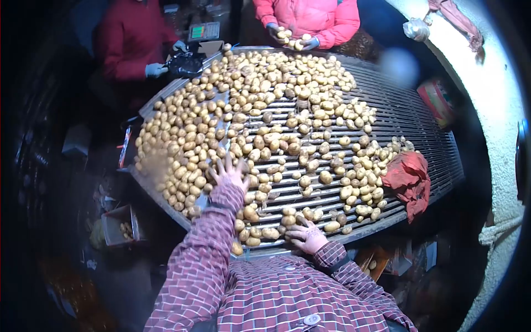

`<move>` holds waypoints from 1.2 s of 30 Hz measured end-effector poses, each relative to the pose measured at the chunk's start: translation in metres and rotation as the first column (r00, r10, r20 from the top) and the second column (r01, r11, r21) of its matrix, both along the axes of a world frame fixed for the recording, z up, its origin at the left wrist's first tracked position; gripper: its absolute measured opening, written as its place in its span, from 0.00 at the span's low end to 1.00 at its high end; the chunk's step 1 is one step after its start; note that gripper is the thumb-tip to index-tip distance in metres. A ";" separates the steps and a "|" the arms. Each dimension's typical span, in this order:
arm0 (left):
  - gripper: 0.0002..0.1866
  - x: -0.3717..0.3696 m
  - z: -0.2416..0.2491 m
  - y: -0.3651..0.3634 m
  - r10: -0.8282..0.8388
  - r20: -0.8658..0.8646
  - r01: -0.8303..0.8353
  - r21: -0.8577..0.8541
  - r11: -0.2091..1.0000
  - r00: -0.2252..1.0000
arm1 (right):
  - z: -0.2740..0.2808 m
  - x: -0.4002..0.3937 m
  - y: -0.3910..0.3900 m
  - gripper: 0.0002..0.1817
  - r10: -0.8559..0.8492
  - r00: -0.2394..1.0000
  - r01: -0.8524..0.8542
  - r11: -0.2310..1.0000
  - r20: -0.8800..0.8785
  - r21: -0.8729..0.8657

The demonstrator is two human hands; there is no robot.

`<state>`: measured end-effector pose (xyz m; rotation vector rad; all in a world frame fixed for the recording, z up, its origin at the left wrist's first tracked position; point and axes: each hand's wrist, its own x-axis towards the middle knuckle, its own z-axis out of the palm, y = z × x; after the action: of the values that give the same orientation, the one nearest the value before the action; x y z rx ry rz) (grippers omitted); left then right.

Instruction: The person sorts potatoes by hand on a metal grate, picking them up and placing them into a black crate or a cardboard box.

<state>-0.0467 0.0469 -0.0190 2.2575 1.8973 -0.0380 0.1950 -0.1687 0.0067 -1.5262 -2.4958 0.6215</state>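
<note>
Many pale potatoes (185, 135) lie spread over a slatted metal sorting table (406, 105). My left hand (231, 176) rests among them left of the middle, its fingers spread and touching potatoes. Close to the near edge, my right hand (307, 237) lies with fingers apart beside a few potatoes (332, 226). Neither hand is wrapped round anything that I can see. Some fingertips of the right hand are partly hidden among the potatoes.
Across the table a person in a pink jacket (310, 19) holds several potatoes in gloved hands. At the far left, a person in red (133, 41) holds a black bag (186, 63) near a scale (204, 31). A red cloth (408, 178) lies on the right edge. A box (120, 226) stands lower left.
</note>
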 end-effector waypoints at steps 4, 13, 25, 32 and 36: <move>0.37 0.012 0.006 -0.041 -0.340 0.132 0.358 -0.164 0.919 0.931 | 0.020 0.005 0.035 0.16 -0.466 0.878 0.410 0.851 -0.113 -0.328; 0.40 0.004 0.010 -0.085 -0.502 0.186 0.523 -0.088 0.848 0.845 | 0.003 -0.001 0.262 0.25 -0.358 0.927 0.366 0.929 -0.112 0.056; 0.37 -0.005 0.002 -0.072 -0.455 0.351 0.514 -0.093 0.853 0.819 | -0.030 -0.047 0.203 0.35 -0.143 0.978 0.114 0.975 0.150 0.190; 0.34 -0.002 -0.007 -0.066 -0.478 0.391 0.547 -0.078 0.834 0.786 | -0.021 0.000 0.086 0.24 -0.273 0.947 0.256 0.959 -0.171 -0.119; 0.32 0.000 -0.007 -0.067 -0.478 0.373 0.535 -0.060 0.843 0.795 | -0.012 0.016 0.102 0.14 -0.520 0.813 0.548 0.835 -0.261 0.044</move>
<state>-0.0466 -0.0204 -0.0259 2.3977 1.0351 0.1164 0.2108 -0.0670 -0.0056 -1.8642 -1.7641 0.5090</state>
